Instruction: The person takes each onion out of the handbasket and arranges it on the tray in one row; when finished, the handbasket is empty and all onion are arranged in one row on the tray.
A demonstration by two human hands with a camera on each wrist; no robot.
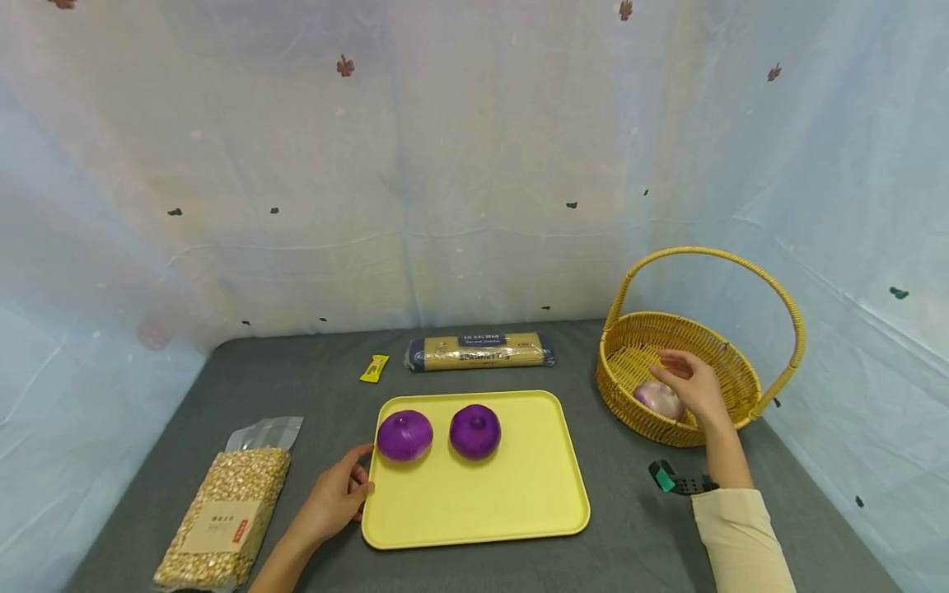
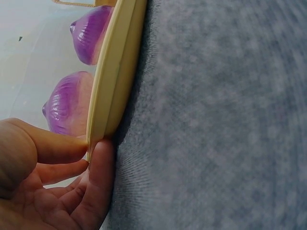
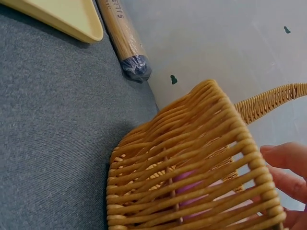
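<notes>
My left hand [image 1: 337,496] pinches the left rim of a yellow tray [image 1: 519,502], thumb above and fingers below in the left wrist view. Two purple onions lie on the tray: one onion [image 1: 404,436] near its left corner and another onion [image 1: 475,431] to the right of it. Inside a wicker basket [image 1: 630,416] rests a paler purple-white onion [image 1: 658,400]. Over that onion my right hand [image 1: 691,384] reaches past the rim, its fingers loosely bent and apart, nothing seen in them. The right wrist view shows the onion [image 3: 188,184] only through the weave.
Behind the tray lie a spaghetti pack [image 1: 482,352] and a small yellow wrapped packet [image 1: 374,368]. A clear bag of pale kernels [image 1: 230,502] sits left of my left hand. The basket's tall handle [image 1: 693,250] arches up beyond my right hand. A pale curtain [image 1: 474,165] hangs behind the table.
</notes>
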